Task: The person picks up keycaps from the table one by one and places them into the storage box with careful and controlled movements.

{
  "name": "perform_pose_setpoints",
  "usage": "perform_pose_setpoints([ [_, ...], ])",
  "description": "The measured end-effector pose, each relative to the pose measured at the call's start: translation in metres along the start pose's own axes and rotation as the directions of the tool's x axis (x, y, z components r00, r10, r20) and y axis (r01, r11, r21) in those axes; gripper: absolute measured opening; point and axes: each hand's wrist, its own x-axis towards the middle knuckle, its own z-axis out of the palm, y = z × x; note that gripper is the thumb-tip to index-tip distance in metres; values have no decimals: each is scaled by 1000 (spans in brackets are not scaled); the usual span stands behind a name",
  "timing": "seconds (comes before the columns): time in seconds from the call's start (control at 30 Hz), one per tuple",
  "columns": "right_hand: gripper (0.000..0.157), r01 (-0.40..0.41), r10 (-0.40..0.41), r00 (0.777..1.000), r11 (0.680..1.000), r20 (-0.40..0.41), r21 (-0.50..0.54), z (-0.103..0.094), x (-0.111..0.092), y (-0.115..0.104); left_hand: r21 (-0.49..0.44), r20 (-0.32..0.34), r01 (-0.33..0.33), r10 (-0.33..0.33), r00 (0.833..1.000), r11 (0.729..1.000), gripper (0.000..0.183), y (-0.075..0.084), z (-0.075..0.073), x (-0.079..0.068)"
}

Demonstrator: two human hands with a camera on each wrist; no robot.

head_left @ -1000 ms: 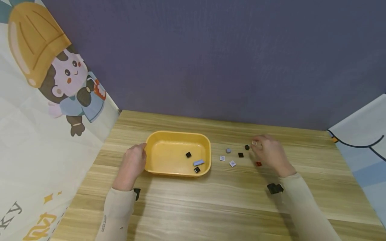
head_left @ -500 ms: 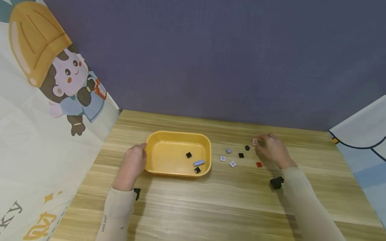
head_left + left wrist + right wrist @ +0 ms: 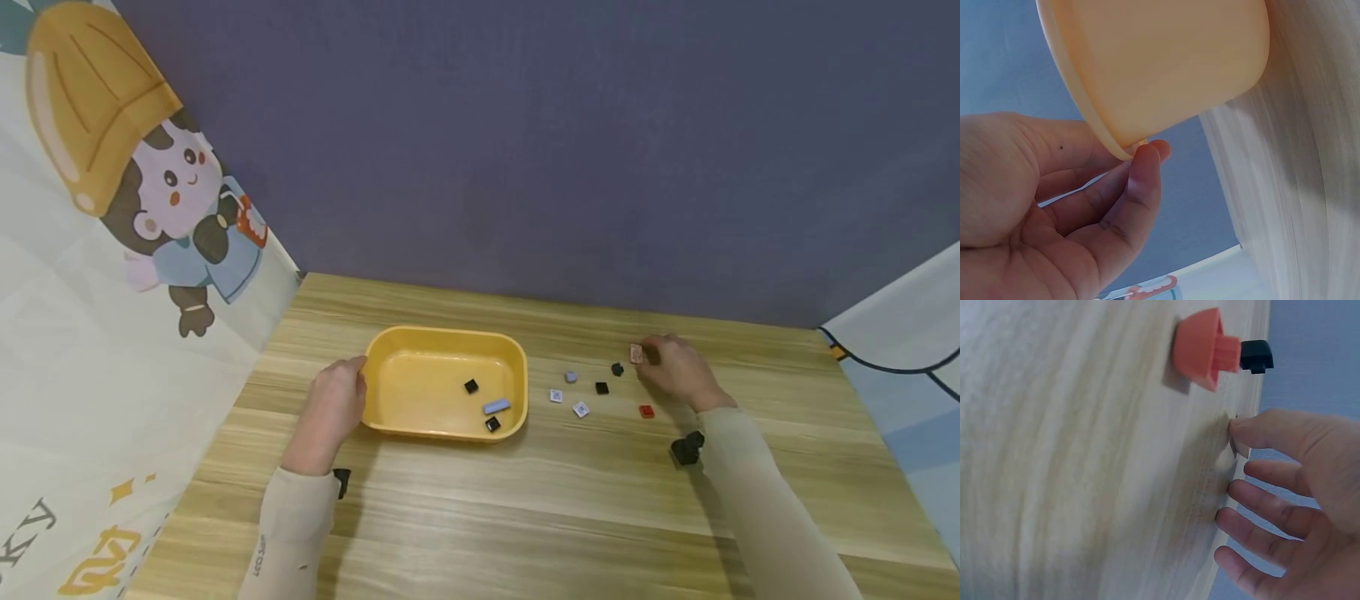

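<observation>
My left hand [image 3: 337,404] pinches the left rim of the yellow plastic tub [image 3: 420,433] between thumb and fingers; in the left wrist view, the thumb and fingertips meet at its lip. At the far right, my right hand [image 3: 681,371] is low over the table beside a pale pink keyboard keycap [image 3: 636,354]. The right wrist view has the thumb tip at that keycap, partly covering it, while the other fingers are spread and slightly bent. A red keycap [image 3: 1197,350] lies stem up close by, with a black keycap [image 3: 1256,356] beyond it.
Inside the tub are two black keycaps [image 3: 471,386] and a long pale blue keycap [image 3: 496,407]. Between tub and right hand lie white keycaps [image 3: 581,409], a small bluish-grey keycap [image 3: 571,377] and another black keycap [image 3: 602,388]. A dark blue wall borders the wooden table's back edge.
My right hand has shifted slightly right, its fingers uncovering more of the pale pink keycap, which stays in place. The red keycap shows more fully. My left hand and the tub hold still.
</observation>
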Motion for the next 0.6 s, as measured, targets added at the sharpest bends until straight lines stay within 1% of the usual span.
perform_pose_setpoints([
  [0.2, 50, -16, 16, 999, 1000, 36, 7, -1, 2, -1, 0, 7, 3, -3, 1000, 1000, 30, 0, 0, 0],
  [0.43, 44, -2, 2, 1000, 1000, 23, 10, 0, 1, 0, -2, -1, 0, 0, 1000, 1000, 30, 0, 0, 0],
  [0.6, 44, 7, -7, 1000, 1000, 14, 17, -1, 0, -1, 3, -12, -10, 10, 1000, 1000, 30, 0, 1, 0],
])
